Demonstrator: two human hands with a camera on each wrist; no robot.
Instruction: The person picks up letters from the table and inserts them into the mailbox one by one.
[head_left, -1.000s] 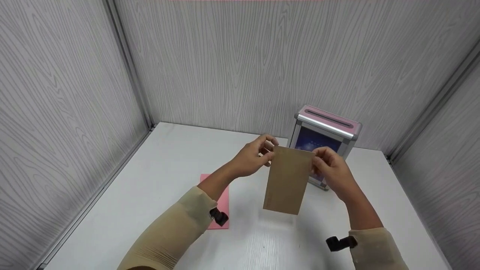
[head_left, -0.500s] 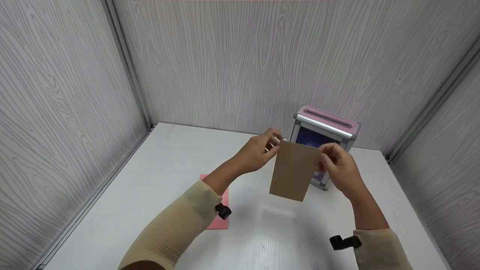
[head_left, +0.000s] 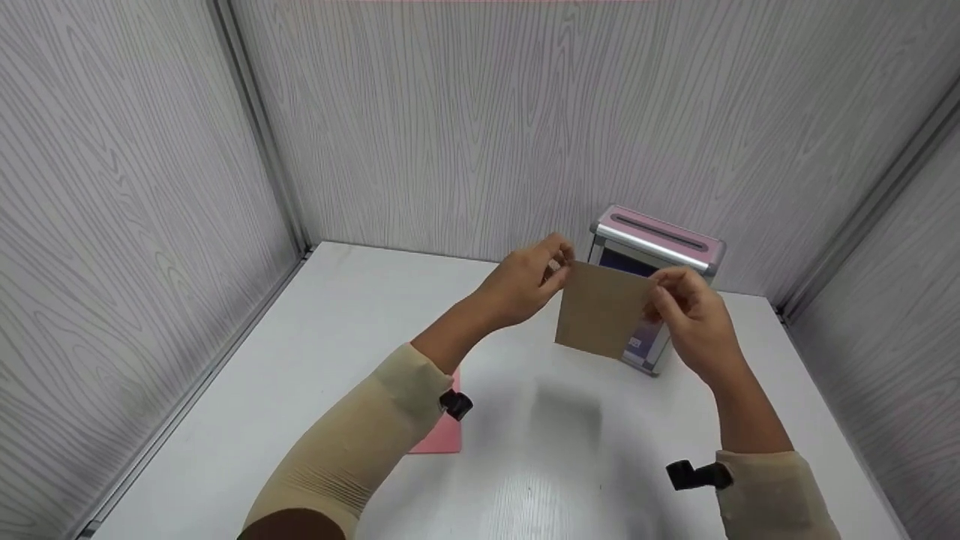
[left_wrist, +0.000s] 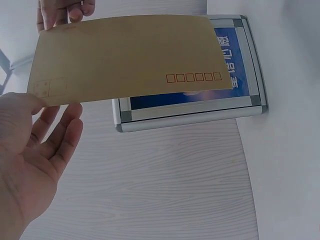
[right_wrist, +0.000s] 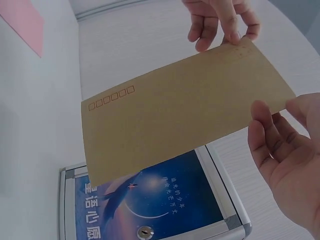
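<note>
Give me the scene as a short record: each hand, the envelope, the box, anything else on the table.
left hand: pinches the envelope near its upper left corner, head view
right hand: pinches it near the upper right corner
envelope: brown, held above the table, row of red squares on one face
box: standing, partly hidden by envelope; slot on top, lock on front
pink sheet: on table, partly hidden by left sleeve

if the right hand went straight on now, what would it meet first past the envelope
Probably the slotted box, behind the envelope and right hand in the head view, though it might pass over; depth is unclear.
</note>
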